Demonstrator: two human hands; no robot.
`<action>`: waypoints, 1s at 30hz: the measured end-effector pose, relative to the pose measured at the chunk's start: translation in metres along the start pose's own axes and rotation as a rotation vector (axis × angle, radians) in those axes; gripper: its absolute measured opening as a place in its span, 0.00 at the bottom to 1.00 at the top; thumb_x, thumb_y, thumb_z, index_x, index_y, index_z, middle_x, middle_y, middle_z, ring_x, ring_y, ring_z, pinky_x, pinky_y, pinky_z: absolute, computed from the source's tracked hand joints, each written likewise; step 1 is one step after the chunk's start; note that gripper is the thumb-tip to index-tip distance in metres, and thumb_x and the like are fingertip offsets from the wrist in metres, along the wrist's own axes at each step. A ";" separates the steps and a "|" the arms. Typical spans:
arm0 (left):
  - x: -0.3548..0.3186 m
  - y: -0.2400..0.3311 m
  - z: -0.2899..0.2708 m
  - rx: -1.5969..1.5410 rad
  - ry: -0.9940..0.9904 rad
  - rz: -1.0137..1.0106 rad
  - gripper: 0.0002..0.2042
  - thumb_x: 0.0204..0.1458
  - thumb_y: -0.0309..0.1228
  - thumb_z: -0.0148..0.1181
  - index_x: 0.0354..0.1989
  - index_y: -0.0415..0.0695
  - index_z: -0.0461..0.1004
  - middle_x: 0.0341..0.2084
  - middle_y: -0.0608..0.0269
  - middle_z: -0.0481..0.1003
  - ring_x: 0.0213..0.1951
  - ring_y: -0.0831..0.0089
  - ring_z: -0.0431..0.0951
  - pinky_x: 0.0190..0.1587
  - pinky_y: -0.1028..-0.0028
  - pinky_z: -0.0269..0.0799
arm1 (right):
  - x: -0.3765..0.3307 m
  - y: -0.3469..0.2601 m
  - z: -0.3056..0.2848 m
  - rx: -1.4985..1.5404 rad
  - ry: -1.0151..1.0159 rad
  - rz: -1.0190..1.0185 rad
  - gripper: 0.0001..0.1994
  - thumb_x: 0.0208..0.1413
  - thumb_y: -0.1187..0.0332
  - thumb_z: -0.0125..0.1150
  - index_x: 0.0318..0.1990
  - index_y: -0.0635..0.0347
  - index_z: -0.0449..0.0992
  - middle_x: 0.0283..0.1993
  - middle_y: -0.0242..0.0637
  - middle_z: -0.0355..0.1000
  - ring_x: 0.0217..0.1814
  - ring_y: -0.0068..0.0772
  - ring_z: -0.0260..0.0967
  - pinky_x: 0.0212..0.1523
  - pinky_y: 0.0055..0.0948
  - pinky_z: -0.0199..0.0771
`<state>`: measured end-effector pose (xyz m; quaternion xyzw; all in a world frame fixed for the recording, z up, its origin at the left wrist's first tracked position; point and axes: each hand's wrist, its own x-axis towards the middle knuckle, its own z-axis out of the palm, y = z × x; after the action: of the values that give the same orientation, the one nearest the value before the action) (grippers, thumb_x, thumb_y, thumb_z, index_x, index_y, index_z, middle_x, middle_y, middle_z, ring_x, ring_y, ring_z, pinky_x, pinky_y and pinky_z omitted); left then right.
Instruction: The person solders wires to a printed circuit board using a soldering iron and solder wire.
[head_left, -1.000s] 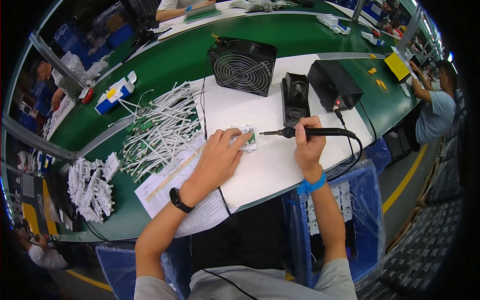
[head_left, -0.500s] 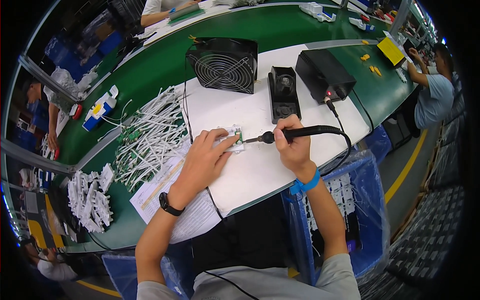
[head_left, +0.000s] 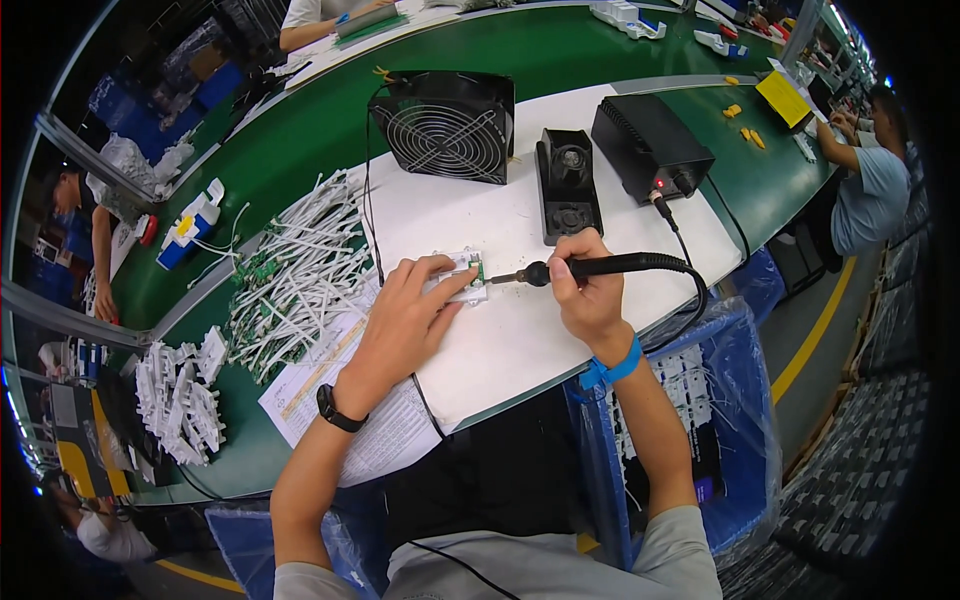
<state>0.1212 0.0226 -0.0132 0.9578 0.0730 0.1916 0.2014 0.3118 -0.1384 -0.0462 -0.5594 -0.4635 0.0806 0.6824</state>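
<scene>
My left hand [head_left: 402,312] lies over a small white plastic part [head_left: 470,293] on the white work sheet. Its fingers hold the part down, with the index fingertip at a small green circuit board [head_left: 476,270] set in it. In my right hand [head_left: 590,300] is a soldering iron [head_left: 610,263], gripped like a pen. The iron's tip points left and reaches the right edge of the board; whether it touches cannot be made out. My fingers cover the left portion of the white part.
Beyond my hands stand a black fan [head_left: 445,130], a black iron holder [head_left: 570,185] and a black soldering station [head_left: 650,150]. Left are piled white wires with green boards [head_left: 300,270], white plastic parts [head_left: 180,400] and a printed paper [head_left: 350,430]. A blue bin [head_left: 745,440] sits lower right.
Both hands, the white part and the soldering iron stay almost in place. On the green surface at the far left, the blue-and-white device has shifted slightly left and toward me.
</scene>
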 end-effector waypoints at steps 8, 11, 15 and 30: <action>-0.001 0.000 -0.001 -0.006 -0.001 -0.006 0.22 0.53 0.24 0.63 0.59 0.47 0.77 0.51 0.55 0.73 0.51 0.57 0.71 0.55 0.63 0.69 | 0.002 -0.004 0.002 -0.004 -0.004 -0.014 0.05 0.61 0.72 0.61 0.37 0.60 0.72 0.28 0.26 0.65 0.25 0.12 0.54 0.25 0.18 0.54; -0.001 0.000 -0.001 0.004 0.000 -0.002 0.22 0.53 0.24 0.63 0.59 0.48 0.77 0.52 0.55 0.73 0.51 0.57 0.71 0.55 0.63 0.69 | 0.001 -0.003 0.002 -0.008 0.000 -0.006 0.05 0.61 0.71 0.61 0.37 0.60 0.72 0.27 0.25 0.65 0.24 0.12 0.54 0.24 0.18 0.54; -0.001 0.001 -0.001 0.004 -0.006 -0.007 0.22 0.53 0.24 0.63 0.59 0.48 0.77 0.52 0.55 0.73 0.52 0.57 0.71 0.55 0.63 0.69 | 0.003 -0.006 0.002 -0.023 -0.004 -0.015 0.05 0.61 0.71 0.61 0.37 0.60 0.71 0.26 0.25 0.65 0.23 0.11 0.53 0.24 0.18 0.53; -0.005 0.002 -0.006 0.031 0.002 -0.012 0.24 0.54 0.21 0.56 0.61 0.51 0.76 0.65 0.45 0.64 0.66 0.48 0.64 0.69 0.59 0.61 | 0.003 -0.007 0.002 -0.089 0.343 -0.154 0.04 0.63 0.72 0.61 0.41 0.60 0.72 0.31 0.25 0.69 0.28 0.10 0.58 0.27 0.14 0.55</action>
<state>0.1140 0.0219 -0.0094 0.9602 0.0820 0.1900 0.1875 0.3092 -0.1374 -0.0390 -0.5576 -0.3849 -0.0891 0.7301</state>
